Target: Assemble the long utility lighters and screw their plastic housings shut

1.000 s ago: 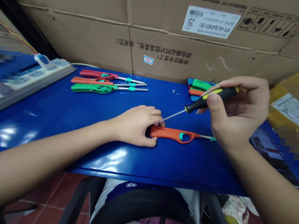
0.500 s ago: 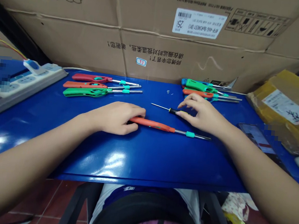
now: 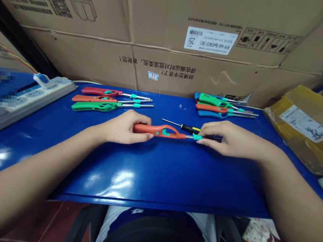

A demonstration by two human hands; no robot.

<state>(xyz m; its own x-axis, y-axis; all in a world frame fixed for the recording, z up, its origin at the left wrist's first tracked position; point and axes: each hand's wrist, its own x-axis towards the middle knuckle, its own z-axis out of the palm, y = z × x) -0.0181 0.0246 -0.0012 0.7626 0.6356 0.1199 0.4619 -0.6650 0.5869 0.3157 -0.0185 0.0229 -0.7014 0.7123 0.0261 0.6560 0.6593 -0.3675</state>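
The left hand (image 3: pixel 129 127) grips the orange lighter (image 3: pixel 148 129) over the blue table (image 3: pixel 173 178); the right hand (image 3: pixel 225 137) pinches its thin end. A screwdriver (image 3: pixel 189 128) lies just behind. 3 more lighters (image 3: pixel 94 99) lie back left. A big box (image 3: pixel 164 23) blocks the back.

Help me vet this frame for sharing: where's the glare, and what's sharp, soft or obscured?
Head view: white glare on the table, at far left and left of centre near the front; head view: held lighter fairly crisp, big box's smallest print unreadable; head view: pixelation covering the left edge partly.
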